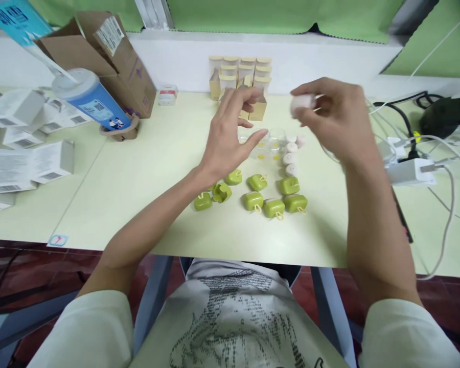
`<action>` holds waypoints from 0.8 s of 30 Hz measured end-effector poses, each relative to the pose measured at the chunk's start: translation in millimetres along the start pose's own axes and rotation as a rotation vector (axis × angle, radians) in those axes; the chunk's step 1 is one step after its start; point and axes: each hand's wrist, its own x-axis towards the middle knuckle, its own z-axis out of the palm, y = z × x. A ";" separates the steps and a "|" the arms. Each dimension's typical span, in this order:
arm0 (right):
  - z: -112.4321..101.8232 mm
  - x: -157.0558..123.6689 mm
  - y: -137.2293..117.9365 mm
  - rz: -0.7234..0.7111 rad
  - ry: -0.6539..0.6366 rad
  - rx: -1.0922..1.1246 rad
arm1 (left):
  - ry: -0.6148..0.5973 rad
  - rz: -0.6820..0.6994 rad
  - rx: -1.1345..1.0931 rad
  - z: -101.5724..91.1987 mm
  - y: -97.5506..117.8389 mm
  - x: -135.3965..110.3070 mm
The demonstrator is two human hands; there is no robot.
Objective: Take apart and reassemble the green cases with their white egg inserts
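One white piece [302, 103] is pinched in the right hand [339, 112]; the left hand [227, 134], half curled, looks empty. More white pieces [289, 159], just far of the green cases [254, 201], seemingly remain to handle.

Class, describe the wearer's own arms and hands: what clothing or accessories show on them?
No glove, ring or watch shows on the left hand or the slightly blurred right hand. The left sleeve and right sleeve are short, pale and plain, part of a pale shirt with dark print in front.
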 end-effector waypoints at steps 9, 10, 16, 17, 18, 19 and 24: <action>-20.4 27.4 147.0 0.218 -0.199 -0.426 | -0.004 -0.005 -0.003 0.8 -16.8 1.1; -17.0 27.7 150.4 0.216 -0.256 -0.441 | -0.012 0.003 -0.002 1.5 -17.5 0.4; -7.6 25.4 139.7 0.277 -0.352 -0.505 | -0.045 0.019 0.001 1.8 -21.0 -1.3; -7.6 25.3 138.6 0.277 -0.356 -0.494 | -0.050 0.020 0.003 1.8 -21.4 -1.4; -7.8 25.3 138.4 0.274 -0.359 -0.477 | -0.054 0.021 0.005 1.9 -21.7 -1.5; -8.1 25.4 138.9 0.272 -0.361 -0.461 | -0.057 0.022 0.006 1.9 -21.9 -1.5; -8.7 26.4 145.9 0.258 -0.364 -0.423 | -0.061 0.022 0.007 1.7 -22.8 -1.3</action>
